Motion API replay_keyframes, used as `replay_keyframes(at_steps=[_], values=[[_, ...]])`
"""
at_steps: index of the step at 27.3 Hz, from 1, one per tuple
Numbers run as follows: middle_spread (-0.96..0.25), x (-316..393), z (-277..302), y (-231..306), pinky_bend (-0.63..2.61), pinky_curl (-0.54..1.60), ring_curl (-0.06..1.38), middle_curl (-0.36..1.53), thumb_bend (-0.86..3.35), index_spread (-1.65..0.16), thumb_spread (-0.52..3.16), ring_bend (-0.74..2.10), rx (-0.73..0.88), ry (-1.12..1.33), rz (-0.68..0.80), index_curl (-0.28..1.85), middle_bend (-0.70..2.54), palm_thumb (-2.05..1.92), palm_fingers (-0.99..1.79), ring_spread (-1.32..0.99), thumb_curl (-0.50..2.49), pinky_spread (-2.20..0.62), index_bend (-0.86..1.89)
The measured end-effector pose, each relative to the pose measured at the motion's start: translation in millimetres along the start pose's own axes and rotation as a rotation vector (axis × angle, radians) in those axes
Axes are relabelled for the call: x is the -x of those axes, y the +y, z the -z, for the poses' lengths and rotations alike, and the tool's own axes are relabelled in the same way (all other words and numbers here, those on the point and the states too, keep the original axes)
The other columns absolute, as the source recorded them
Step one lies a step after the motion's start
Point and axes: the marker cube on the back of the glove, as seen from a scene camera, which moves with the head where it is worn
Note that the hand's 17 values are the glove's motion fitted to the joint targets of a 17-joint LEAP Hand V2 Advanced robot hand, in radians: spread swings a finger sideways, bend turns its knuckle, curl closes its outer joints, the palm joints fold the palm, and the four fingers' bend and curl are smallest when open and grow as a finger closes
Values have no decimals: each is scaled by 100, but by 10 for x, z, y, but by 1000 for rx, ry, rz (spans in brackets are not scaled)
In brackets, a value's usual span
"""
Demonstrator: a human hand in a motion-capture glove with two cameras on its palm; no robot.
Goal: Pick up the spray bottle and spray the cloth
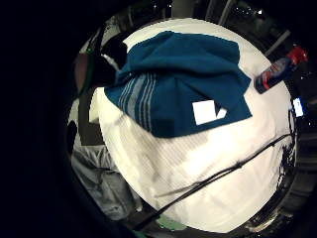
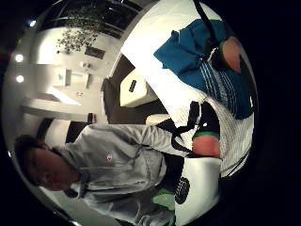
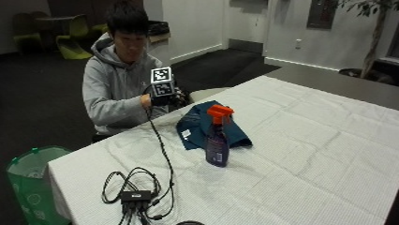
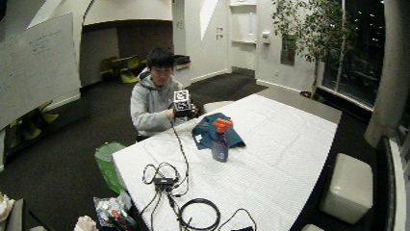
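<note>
Place: office lounge or meeting room.
Signs: whiteboard (image 4: pixel 38 62) on the wall, potted tree (image 4: pixel 307 29) by dark windows, long table (image 4: pixel 288 144) under white cloth, padded stools (image 4: pixel 346 185).

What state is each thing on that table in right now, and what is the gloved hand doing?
spray bottle: upright on the table, orange trigger head on top, untouched.
blue cloth: crumpled in a heap behind the bottle, white tag showing.
gloved right hand: raised at the table's edge near the person's chest, holding nothing that can be seen; fingers hidden.
white tablecloth: spread flat over the table.
green bin: open, beside the table.
</note>
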Motion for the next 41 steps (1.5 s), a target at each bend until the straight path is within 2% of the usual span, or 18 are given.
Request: replay_keyframes(at_steps=[12, 21, 25, 26, 28, 41], values=[[-10, -113, 100, 88, 22, 20, 26, 23, 37, -20, 64, 43, -88, 93, -23, 25, 31, 80, 95, -9, 28, 7, 19], [-9, -550, 472, 198, 22, 25, 30, 29, 29, -23, 76, 43, -410, 103, -121, 26, 30, 83, 93, -11, 34, 7, 9], [-8, -868, 610, 197, 31, 29, 32, 31, 23, -25, 83, 40, -514, 82, -194, 23, 29, 79, 74, -9, 35, 8, 4], [-7, -944, 634, 184, 33, 30, 31, 30, 21, -27, 84, 37, -531, 81, -213, 20, 26, 77, 54, -8, 35, 10, -2], [-7, -1093, 670, 141, 39, 33, 33, 31, 17, -28, 86, 36, -555, 74, -252, 20, 23, 75, 38, -6, 36, 12, -1], [0, -2149, 834, -534, 55, 36, 28, 28, 1, -32, 95, 31, -586, -175, -464, 11, 14, 69, -10, 1, 36, 20, 6]])
